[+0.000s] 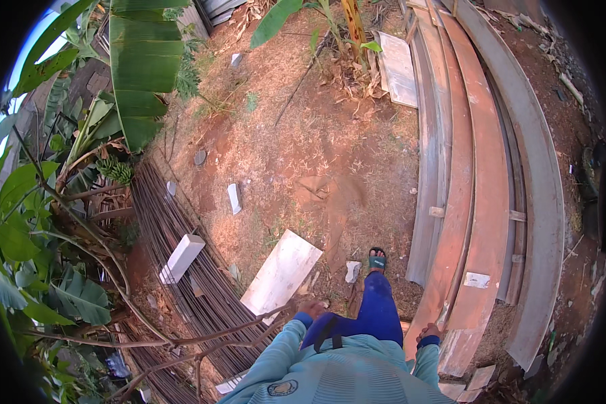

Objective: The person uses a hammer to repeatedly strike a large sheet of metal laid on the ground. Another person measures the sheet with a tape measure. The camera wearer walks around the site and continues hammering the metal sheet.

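My left hand [310,310] is closed round the end of a bare brown branch [239,328], beside my thigh. From that hand the branch runs left over a bundle of long dark rods [175,222] and forks toward the leafy plants. My right hand [429,330] hangs low at my other side with fingers curled, and nothing shows in it. It is nearest to the long reddish boards [481,236] stacked on the right. A green sandal [378,258] is on my one visible foot, on dry ground.
A pale flat slab [283,269] lies ahead on the left, with a white block [184,258] on the rods. A small white chunk [353,271] sits beside my foot. Grey curved beams [542,168] edge the boards. A banana plant [354,30] stands at the far end.
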Tool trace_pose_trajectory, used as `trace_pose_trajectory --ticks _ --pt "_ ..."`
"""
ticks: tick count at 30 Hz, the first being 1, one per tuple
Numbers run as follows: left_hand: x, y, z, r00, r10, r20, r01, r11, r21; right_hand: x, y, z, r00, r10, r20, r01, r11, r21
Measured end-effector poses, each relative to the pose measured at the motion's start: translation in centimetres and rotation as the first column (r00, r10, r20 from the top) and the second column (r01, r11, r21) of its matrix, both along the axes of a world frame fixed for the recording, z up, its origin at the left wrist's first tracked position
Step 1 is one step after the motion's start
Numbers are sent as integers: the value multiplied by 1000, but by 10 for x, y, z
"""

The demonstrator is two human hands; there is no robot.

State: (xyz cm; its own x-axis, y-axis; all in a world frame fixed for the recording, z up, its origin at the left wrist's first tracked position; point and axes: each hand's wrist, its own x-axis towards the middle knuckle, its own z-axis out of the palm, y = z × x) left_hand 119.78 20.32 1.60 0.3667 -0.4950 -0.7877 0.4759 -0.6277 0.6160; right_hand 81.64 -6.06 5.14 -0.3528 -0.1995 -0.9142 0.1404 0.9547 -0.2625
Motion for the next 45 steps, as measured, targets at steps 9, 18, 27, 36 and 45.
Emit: trace_pose_trajectory --ticks 9,18,27,36,45 --pt "97 -256 160 974 97 -207 -127 982 -138 252 -127 82 589 777 224 -527 579 -622" --pt "314 -357 95 675 678 -290 -707 708 10 552 -214 143 -239 968 76 -666 -107 -738" --pt "569 -329 54 305 832 -464 -851 457 260 783 -365 -52 29 985 -169 -904 -46 -426" --pt "671 -351 64 596 803 -30 -702 539 465 1107 -474 -116 -157 974 -165 -885 -213 -415" --pt "713 -391 37 249 959 -134 -791 281 544 1360 -520 -279 -132 989 70 -988 -125 -89"
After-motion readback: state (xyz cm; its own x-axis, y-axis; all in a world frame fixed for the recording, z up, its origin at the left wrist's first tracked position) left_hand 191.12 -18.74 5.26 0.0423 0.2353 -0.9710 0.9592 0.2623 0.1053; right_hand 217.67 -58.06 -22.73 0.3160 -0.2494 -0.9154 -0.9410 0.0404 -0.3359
